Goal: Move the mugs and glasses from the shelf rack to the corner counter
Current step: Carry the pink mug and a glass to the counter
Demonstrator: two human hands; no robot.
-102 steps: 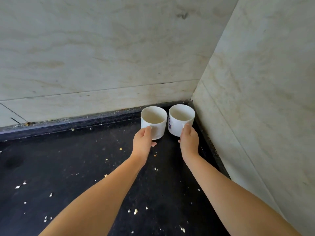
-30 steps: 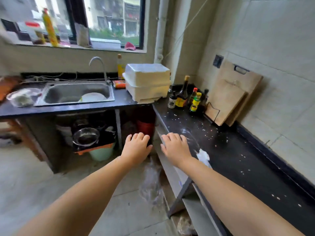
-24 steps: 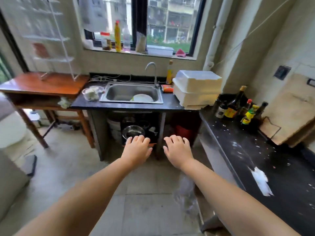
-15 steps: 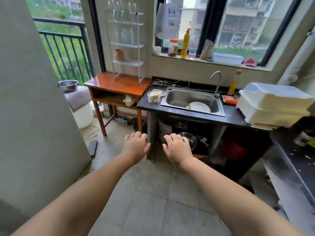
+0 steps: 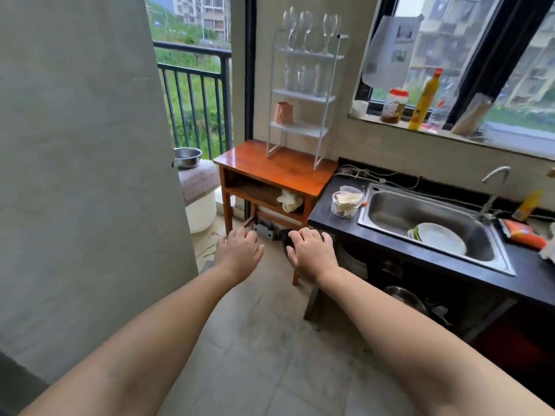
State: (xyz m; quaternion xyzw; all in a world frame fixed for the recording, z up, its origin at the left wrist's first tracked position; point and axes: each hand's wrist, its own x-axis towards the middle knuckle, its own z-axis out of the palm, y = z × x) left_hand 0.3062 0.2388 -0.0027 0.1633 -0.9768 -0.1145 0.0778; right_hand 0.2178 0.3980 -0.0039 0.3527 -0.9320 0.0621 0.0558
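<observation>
Both hands, left (image 5: 238,255) and right (image 5: 312,255), loose and empty over the tile floor (image 5: 270,355); shelf rack (image 5: 303,94) at 12 o'clock on a wooden table (image 5: 279,169), sink (image 5: 426,223) at 2.

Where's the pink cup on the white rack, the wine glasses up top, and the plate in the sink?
pink cup (image 5: 283,112): head view, middle of its side.
wine glasses (image 5: 329,25): head view, bowl of the rightmost glass.
plate (image 5: 441,239): head view, centre of its white face.
</observation>
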